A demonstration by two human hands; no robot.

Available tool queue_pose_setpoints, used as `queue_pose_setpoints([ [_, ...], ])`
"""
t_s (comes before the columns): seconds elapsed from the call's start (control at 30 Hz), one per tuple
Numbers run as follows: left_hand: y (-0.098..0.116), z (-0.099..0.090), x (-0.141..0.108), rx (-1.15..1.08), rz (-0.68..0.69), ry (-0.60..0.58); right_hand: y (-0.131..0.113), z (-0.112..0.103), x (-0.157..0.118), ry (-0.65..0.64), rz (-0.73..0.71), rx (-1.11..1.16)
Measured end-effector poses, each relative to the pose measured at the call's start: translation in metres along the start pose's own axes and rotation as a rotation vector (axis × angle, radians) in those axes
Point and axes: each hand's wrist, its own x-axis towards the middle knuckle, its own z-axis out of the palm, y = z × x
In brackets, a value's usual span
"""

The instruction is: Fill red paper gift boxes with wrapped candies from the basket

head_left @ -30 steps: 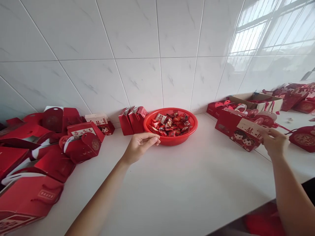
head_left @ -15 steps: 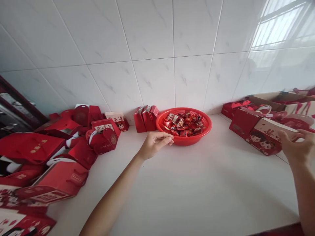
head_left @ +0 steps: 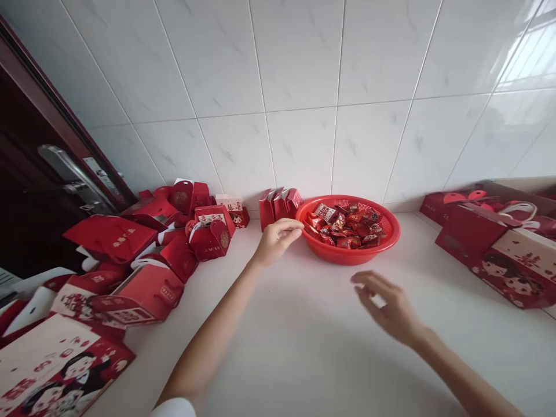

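A round red plastic basket [head_left: 334,255] holds many wrapped candies [head_left: 347,229] in red and patterned wrappers. At the basket's left rim is my left hand [head_left: 278,237], its thumb and fingers pressed together; what they hold, if anything, is too small to make out. My right hand [head_left: 384,301] is over the white table [head_left: 304,347] in front of the basket, thumb and fingers curved with a gap between them and nothing inside. Small red paper boxes [head_left: 280,205] stand upright just left of the basket, behind my left hand.
Red and cream gift boxes [head_left: 139,295] are piled along the left side. At the right stand a red box with cartoon figures [head_left: 512,278] and an open cardboard box [head_left: 512,188]. A tiled wall [head_left: 299,139] rises behind; a dark door [head_left: 26,156] is at far left.
My right hand has come away from the cartoon box at the right to the front of the basket. My left hand stays by the basket's left rim. The view has turned left.
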Motion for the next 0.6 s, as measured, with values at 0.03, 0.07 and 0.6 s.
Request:
queue_pose_setpoints([
  [0.03,-0.008,-0.006,0.004,0.027,-0.014,0.063,-0.004,0.014,-0.005,-0.074,-0.061,0.057],
  [0.07,-0.015,-0.013,0.009,0.057,-0.042,0.129,-0.006,0.026,-0.011,-0.125,-0.094,0.075],
  [0.6,-0.068,-0.058,0.116,0.631,-0.469,0.578,0.007,0.055,-0.028,-0.079,-0.131,-0.019],
])
